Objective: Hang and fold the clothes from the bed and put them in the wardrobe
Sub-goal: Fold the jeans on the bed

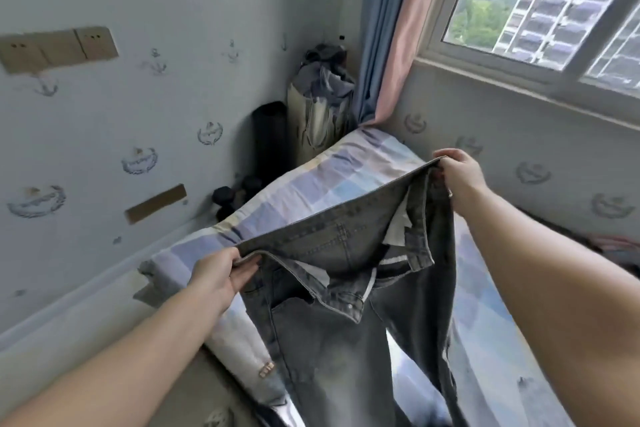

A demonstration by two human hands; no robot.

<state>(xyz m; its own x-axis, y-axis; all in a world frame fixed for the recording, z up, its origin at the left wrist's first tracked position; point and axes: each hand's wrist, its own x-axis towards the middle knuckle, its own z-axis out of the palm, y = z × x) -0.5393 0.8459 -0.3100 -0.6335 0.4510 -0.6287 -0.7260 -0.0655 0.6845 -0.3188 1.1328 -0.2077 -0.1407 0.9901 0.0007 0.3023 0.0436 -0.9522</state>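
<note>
A pair of grey jeans (pixel 332 322) hangs in the air over the bed (pixel 311 180), held up by the waistband with the fly open and the legs dangling down. My left hand (pixel 221 274) pinches the left end of the waistband. Farther away and higher, my right hand (pixel 457 172) grips the other end, so the waistband is stretched out between them. The bed has a pastel checked sheet. No wardrobe is in view.
A black roll (pixel 268 139), a stuffed bag (pixel 320 107) and dumbbells (pixel 239 192) stand in the corner beyond the bed. Blue and pink curtains (pixel 391 28) hang beside the window (pixel 540 3). Dark clothing (pixel 616 253) lies at the right edge of the bed.
</note>
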